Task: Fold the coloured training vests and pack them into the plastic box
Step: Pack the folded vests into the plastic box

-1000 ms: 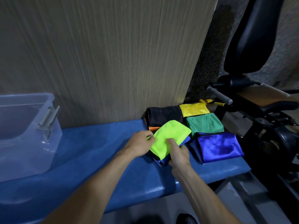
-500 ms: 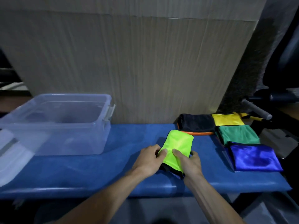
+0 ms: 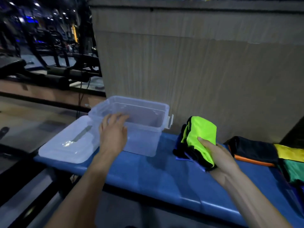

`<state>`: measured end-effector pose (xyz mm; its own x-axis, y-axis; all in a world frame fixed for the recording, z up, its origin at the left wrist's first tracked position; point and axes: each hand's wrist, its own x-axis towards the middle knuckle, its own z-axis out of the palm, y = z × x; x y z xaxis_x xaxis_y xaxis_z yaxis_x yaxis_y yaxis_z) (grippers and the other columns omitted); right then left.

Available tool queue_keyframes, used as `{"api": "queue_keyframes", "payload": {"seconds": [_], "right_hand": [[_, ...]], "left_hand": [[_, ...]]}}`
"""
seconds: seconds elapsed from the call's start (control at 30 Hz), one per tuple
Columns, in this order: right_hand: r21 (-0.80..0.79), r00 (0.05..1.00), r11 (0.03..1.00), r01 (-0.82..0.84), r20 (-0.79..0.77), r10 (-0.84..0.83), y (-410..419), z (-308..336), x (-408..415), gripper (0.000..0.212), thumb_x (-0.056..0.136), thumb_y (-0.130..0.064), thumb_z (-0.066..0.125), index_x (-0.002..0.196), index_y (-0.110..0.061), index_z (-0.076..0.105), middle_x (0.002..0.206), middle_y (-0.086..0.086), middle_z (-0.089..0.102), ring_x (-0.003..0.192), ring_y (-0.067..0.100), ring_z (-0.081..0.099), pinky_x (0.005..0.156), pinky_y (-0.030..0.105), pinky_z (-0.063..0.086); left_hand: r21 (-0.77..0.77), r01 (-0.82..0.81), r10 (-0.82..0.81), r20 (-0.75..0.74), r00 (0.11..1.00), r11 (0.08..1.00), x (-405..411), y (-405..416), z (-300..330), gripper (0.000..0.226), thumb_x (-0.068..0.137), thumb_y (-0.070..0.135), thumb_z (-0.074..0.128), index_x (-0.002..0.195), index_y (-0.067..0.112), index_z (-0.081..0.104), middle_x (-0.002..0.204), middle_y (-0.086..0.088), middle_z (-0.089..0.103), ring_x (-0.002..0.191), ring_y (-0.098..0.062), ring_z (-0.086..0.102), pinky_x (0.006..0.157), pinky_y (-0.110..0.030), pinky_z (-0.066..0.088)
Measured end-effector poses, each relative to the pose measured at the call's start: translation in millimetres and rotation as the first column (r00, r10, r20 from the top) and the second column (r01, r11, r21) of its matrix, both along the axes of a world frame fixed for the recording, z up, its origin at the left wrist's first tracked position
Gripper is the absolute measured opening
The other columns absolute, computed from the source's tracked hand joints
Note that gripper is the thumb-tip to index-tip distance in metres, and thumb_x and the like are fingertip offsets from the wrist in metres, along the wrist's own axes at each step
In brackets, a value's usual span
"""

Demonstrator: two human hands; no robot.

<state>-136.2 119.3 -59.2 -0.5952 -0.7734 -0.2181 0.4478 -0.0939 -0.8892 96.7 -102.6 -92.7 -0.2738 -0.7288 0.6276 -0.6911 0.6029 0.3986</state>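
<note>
At box rim (image 3: 126,123), left hand (image 3: 113,132) spread; right hand (image 3: 218,157) grips vests (image 3: 199,137).

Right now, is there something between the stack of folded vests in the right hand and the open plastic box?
Nothing visible blocks the way. The right hand holds the folded vests just right of the plastic box, which is open on top. The left hand is at the box's near rim, and the lid lies on the far side.
</note>
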Motion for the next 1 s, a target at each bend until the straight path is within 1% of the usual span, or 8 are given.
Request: {"api": "queue_keyframes", "payload": {"seconds": [0.1, 0.17, 0.3, 0.4, 0.53, 0.7, 0.83, 1.0], "right_hand": [[-0.039, 0.998, 0.998, -0.056, -0.035, 0.054, -23.8, 29.8, 13.2, 0.044, 0.082, -0.013, 0.073, 0.120, 0.008, 0.065, 0.109, 0.026, 0.072, 0.091, 0.043, 0.071, 0.061, 0.043, 0.064], [-0.034, 0.995, 0.996, -0.086, -0.053, 0.085, -44.9, 46.8, 21.7, 0.040, 0.083, -0.013, 0.073, 0.118, 0.006, 0.067, 0.109, 0.024, 0.073, 0.098, 0.043, 0.070, 0.075, 0.046, 0.061], [0.002, 0.982, 0.986, -0.165, -0.090, 0.165, -100.2, 69.5, 35.8, 0.055, 0.075, -0.016, 0.077, 0.125, 0.004, 0.065, 0.115, 0.022, 0.073, 0.113, 0.040, 0.067, 0.081, 0.045, 0.061], [0.023, 0.968, 0.973, -0.230, -0.099, 0.231, -144.3, 81.1, 47.5, 0.043, 0.084, -0.013, 0.075, 0.123, 0.002, 0.067, 0.114, 0.021, 0.073, 0.104, 0.035, 0.071, 0.072, 0.041, 0.064], [0.066, 0.943, 0.953, -0.296, -0.139, 0.303, -204.8, 76.8, 68.4, 0.033, 0.089, -0.009, 0.072, 0.119, 0.004, 0.068, 0.107, 0.020, 0.074, 0.080, 0.027, 0.074, 0.063, 0.037, 0.063], [0.207, 0.909, 0.916, -0.343, -0.173, 0.379, -252.9, 39.6, 90.5, 0.040, 0.086, -0.005, 0.075, 0.123, 0.006, 0.065, 0.114, 0.022, 0.073, 0.094, 0.031, 0.072, 0.070, 0.040, 0.064], [0.312, 0.902, 0.894, -0.321, -0.187, 0.389, -265.6, 11.7, 90.9, 0.042, 0.083, -0.006, 0.079, 0.121, 0.006, 0.064, 0.109, 0.022, 0.074, 0.085, 0.030, 0.073, 0.060, 0.038, 0.063], [0.423, 0.872, 0.842, -0.335, -0.199, 0.447, -278.1, -3.2, 85.5, 0.044, 0.082, -0.006, 0.081, 0.120, 0.008, 0.064, 0.103, 0.021, 0.075, 0.072, 0.026, 0.074, 0.054, 0.036, 0.060]], "left_hand": [[0.046, -0.043, 0.039, 0.082, 0.996, 0.998, 23.0, -29.9, -10.3, 0.040, 0.093, 0.011, 0.067, 0.129, 0.026, 0.067, 0.142, -0.007, 0.058, 0.141, -0.042, 0.036, 0.115, -0.059, 0.025], [0.010, -0.029, 0.028, 0.091, 0.995, 1.000, 31.3, -42.8, -10.5, 0.030, 0.094, 0.014, 0.067, 0.121, 0.027, 0.071, 0.131, -0.004, 0.065, 0.136, -0.041, 0.042, 0.113, -0.062, 0.026], [0.013, -0.037, 0.035, 0.142, 0.989, 0.999, 29.6, -33.6, 0.2, 0.019, 0.094, 0.024, 0.066, 0.107, 0.037, 0.070, 0.111, 0.009, 0.069, 0.121, -0.028, 0.050, 0.109, -0.062, 0.030], [-0.030, 0.009, -0.003, 0.191, 0.982, 1.000, 28.7, -14.5, 6.2, 0.015, 0.091, 0.032, 0.067, 0.103, 0.041, 0.068, 0.106, 0.016, 0.068, 0.117, -0.024, 0.054, 0.105, -0.060, 0.034], [-0.034, 0.075, -0.072, 0.088, 0.993, 0.997, 43.8, -11.3, 10.5, 0.039, 0.087, 0.065, 0.058, 0.116, 0.040, 0.064, 0.119, 0.018, 0.063, 0.118, -0.019, 0.052, 0.100, -0.044, 0.037], [0.140, 0.226, -0.211, -0.116, 0.971, 0.964, 81.8, -40.6, 1.1, 0.085, 0.081, 0.076, 0.054, 0.147, 0.023, 0.047, 0.151, 0.010, 0.041, 0.141, -0.014, 0.037, 0.116, -0.039, 0.033], [0.200, 0.305, -0.264, -0.209, 0.942, 0.931, 90.3, -51.4, -6.7, 0.072, 0.077, 0.074, 0.062, 0.130, 0.026, 0.058, 0.137, 0.014, 0.044, 0.118, 0.001, 0.052, 0.101, -0.031, 0.048], [0.062, 0.359, -0.340, -0.208, 0.917, 0.931, 94.2, -54.2, -6.8, 0.051, 0.081, 0.057, 0.072, 0.117, 0.021, 0.064, 0.118, 0.006, 0.051, 0.103, -0.009, 0.061, 0.089, -0.038, 0.054]]}}
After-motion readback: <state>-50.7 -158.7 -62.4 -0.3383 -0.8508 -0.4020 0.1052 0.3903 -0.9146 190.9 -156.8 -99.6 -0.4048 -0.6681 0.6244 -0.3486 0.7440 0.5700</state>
